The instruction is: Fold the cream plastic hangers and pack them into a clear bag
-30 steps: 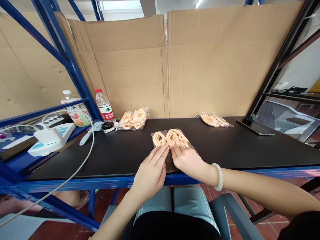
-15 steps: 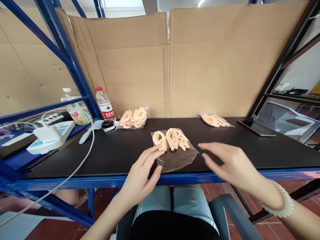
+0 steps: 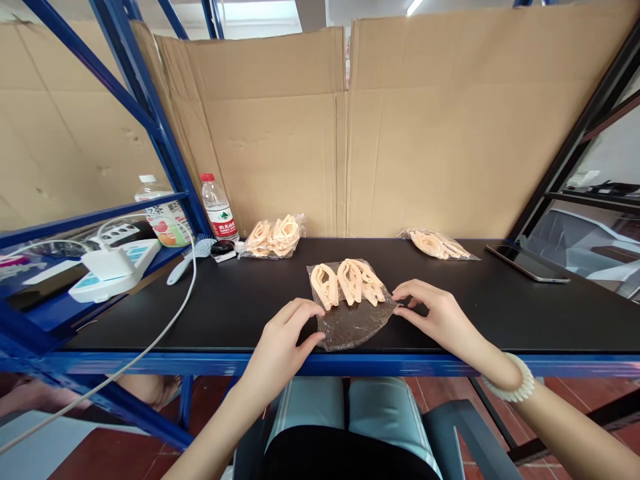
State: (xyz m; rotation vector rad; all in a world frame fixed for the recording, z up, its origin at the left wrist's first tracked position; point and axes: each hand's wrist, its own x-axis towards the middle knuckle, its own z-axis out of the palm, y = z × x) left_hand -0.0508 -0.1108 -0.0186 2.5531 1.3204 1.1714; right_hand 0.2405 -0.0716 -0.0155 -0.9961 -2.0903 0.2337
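Note:
In front of me on the black tabletop lies a clear plastic bag [image 3: 355,327]. In its far half are several peach-coloured looped pieces [image 3: 350,280] that look like folded hangers; the near half is flat and crinkled. My right hand [image 3: 437,317] pinches the bag's right corner between thumb and fingers. At the bag's left edge is my left hand [image 3: 286,341], thumb and fingers apart, fingertips close to the plastic. Whether they touch it I cannot tell.
Farther back lie two more bags of peach pieces, a left bag [image 3: 275,237] and a right bag [image 3: 439,245]. A water bottle [image 3: 220,212], a brush [image 3: 190,259] and a white cable [image 3: 173,320] are on the left. At right lies a tablet [image 3: 526,263]. Cardboard [image 3: 280,153] walls the back.
My right hand has moved left and closed on the bag's right corner. The left hand has drawn back slightly from the peach pieces to the bag's left edge. The view has shifted slightly.

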